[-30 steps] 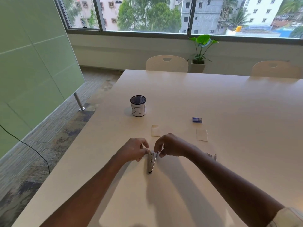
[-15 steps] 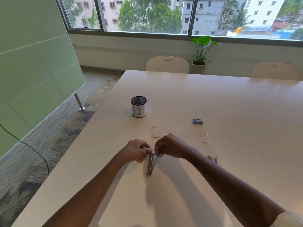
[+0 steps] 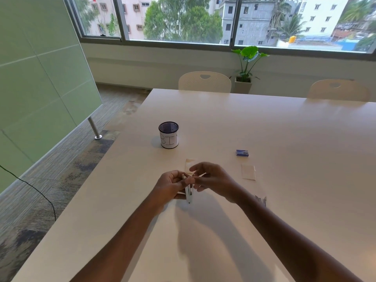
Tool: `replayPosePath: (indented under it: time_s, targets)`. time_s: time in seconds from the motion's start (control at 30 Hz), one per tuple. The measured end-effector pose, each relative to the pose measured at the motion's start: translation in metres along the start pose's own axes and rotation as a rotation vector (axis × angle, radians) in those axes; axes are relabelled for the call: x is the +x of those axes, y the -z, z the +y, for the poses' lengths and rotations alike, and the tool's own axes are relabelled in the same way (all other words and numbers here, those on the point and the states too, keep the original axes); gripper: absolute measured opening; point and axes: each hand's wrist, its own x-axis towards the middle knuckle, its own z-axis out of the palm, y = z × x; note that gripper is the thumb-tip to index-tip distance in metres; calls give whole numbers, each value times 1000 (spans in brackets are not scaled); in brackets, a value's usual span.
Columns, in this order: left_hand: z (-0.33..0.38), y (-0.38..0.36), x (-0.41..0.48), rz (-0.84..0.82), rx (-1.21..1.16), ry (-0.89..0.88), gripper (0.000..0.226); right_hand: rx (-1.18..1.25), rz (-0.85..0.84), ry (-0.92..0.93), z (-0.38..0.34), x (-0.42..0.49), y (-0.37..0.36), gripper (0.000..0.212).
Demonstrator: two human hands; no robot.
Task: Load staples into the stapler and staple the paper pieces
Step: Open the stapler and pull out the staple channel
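Observation:
A small metal stapler stands on end near the table's front middle. My left hand grips it from the left, fingers curled round its body. My right hand is beside it on the right, thumb and fingertips pinching at the stapler's top, the other fingers spread. One paper piece lies just behind my hands, partly hidden. Another paper piece lies to the right. A blue staple box sits farther back right.
A dark mesh cup labelled BIN stands at the back left of the white table. Small metallic bits lie beside my right forearm. Two chairs and a potted plant stand beyond the table's far edge.
Both hands have lifted the stapler's top end and turned it more upright. The fingers of my right hand have spread out above it.

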Motion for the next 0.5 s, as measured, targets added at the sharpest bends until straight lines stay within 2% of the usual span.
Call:
replayPosePath:
  time_s: [0.13, 0.27, 0.4, 0.5]
  targets:
    - [4, -13, -2, 60, -61, -37, 24, 162, 92, -45, 7, -7, -6, 24]
    - [6, -22, -2, 120, -40, -69, 19, 292, 153, -7, 10, -12, -6, 16]
    - [7, -28, -1, 176, -26, -95, 15, 293, 198, 26, 10, -15, -5, 17]
    - [7, -31, -1, 203, -6, -122, 13, 288, 223, 50, 12, -16, -5, 10]
